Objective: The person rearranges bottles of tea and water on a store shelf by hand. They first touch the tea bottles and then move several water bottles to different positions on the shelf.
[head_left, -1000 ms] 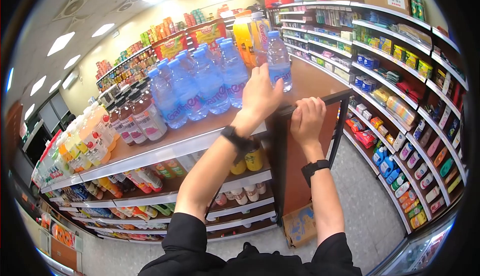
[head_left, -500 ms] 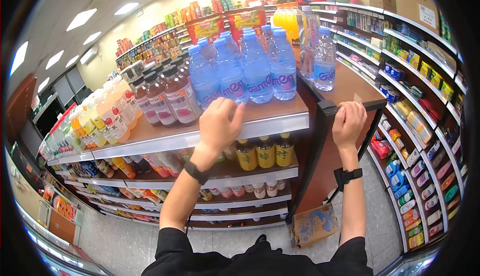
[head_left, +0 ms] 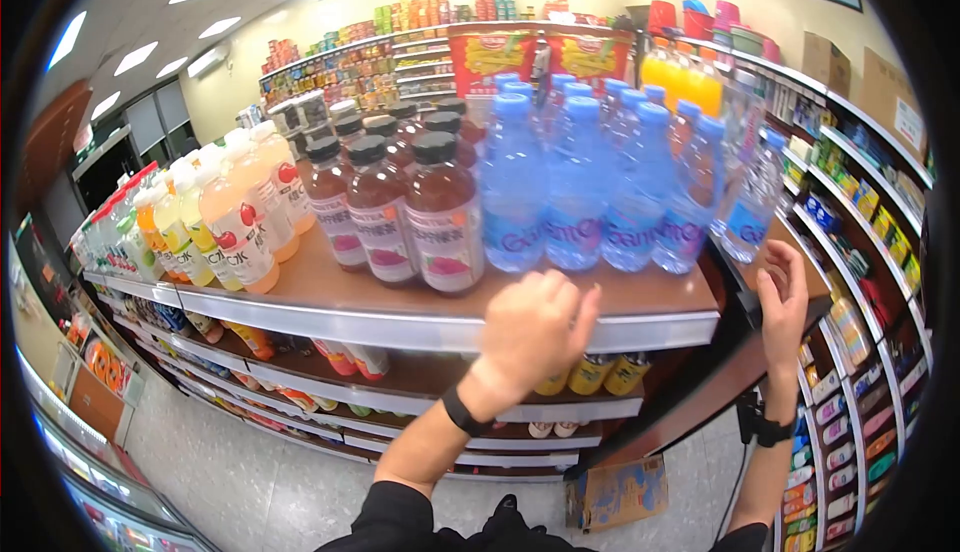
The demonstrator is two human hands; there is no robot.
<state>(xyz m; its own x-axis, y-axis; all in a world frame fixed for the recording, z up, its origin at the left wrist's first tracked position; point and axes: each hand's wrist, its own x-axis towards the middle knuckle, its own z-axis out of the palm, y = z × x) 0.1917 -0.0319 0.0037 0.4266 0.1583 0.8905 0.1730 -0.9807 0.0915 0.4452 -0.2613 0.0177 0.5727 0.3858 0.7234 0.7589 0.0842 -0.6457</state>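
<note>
My left hand is at the front edge of the top shelf, below the blue-capped water bottles. Its fingers are loosely bent and partly hidden, with the thumb standing apart; nothing shows in it. Over at the shelf's right end, my right hand is raised with fingers apart and empty, just below a clear water bottle with a blue label. Left of the blue-capped bottles stand dark-capped tea bottles in rows. White-capped juice bottles line up farther left.
Yellow drink bottles stand on the shelf below. A cardboard box lies on the floor by the unit's end. Racks of packaged goods run along the right, and orange juice bottles rise behind the water.
The view has shifted left and closer to the shelf. My right hand has let go of the dark rail at the shelf's end and its fingers have opened. The left hand remains by the shelf edge.
</note>
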